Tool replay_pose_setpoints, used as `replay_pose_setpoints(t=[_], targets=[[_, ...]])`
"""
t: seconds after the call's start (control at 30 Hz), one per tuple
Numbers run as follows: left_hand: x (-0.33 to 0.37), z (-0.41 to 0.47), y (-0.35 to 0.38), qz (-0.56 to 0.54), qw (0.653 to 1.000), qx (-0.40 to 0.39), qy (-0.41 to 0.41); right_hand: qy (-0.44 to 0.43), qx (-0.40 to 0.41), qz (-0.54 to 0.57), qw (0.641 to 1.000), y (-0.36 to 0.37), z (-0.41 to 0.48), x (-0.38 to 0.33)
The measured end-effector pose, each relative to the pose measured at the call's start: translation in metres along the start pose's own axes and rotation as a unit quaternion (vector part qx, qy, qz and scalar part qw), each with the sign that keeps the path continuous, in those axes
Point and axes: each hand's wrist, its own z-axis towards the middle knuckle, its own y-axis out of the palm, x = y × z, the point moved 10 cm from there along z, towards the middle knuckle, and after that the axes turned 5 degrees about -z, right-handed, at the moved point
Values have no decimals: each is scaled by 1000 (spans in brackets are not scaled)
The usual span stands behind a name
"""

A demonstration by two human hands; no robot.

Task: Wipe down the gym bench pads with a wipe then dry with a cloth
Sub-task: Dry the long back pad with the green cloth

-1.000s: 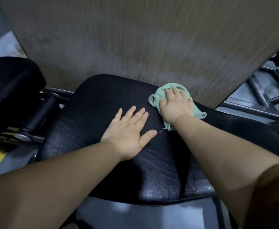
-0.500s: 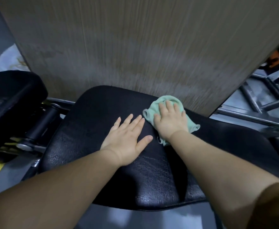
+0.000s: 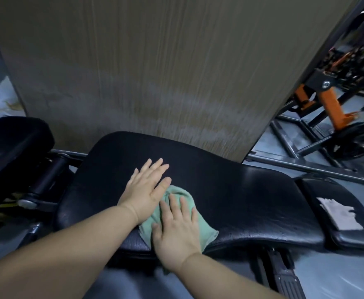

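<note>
A black padded bench pad (image 3: pixel 230 190) fills the middle of the view. My right hand (image 3: pixel 176 229) presses flat on a green cloth (image 3: pixel 207 231) near the pad's front edge, fingers straight. My left hand (image 3: pixel 148 186) lies flat on the pad just left of the cloth, its thumb touching the cloth's top. A crumpled white wipe (image 3: pixel 338 214) lies on the smaller black pad (image 3: pixel 353 236) at the right.
A brown wood-grain panel (image 3: pixel 155 72) stands right behind the bench. Another black pad (image 3: pixel 10 145) and a roller (image 3: pixel 47 175) sit at the left. Orange and black gym machine frames (image 3: pixel 330 108) and steel bars (image 3: pixel 306 167) are at the right. Grey floor lies below.
My right hand has dragged the green cloth from the pad's far edge back toward the front edge. The view has tilted, showing the small pad with the wipe at the right.
</note>
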Motion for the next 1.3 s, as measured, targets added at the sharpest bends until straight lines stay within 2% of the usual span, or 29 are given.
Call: replay_pose_setpoints(t=[0.07,0.13,0.17,0.2,0.3,0.33,0.43,0.63,0.77,0.93,1.3], targets=[[10,-10,-5,-25,999,23,-1,2,-8,132,991,1,11,-4],[18,-23,-8,-34,998,45,-5,31,-15,364,931,-9,17,0],[23,-30,-6,-24,999,47,-1,56,-5,433,900,-14,19,12],[28,-38,-1,5,999,37,6,72,22,448,891,-26,17,26],[33,-55,30,149,988,-35,13,87,142,275,947,-68,15,73],[28,-58,42,187,980,-71,-3,89,154,222,959,-75,18,84],[14,-60,66,271,952,-140,-28,59,123,94,986,-65,37,98],[8,-40,66,291,947,-131,-27,-11,16,-54,998,-37,71,98],[5,-21,64,279,952,-121,-37,-24,21,-76,997,-33,81,97],[-2,16,63,288,949,-118,-53,-2,74,35,997,-40,82,109],[-9,122,66,288,951,-88,-70,-8,85,10,996,-38,83,106]])
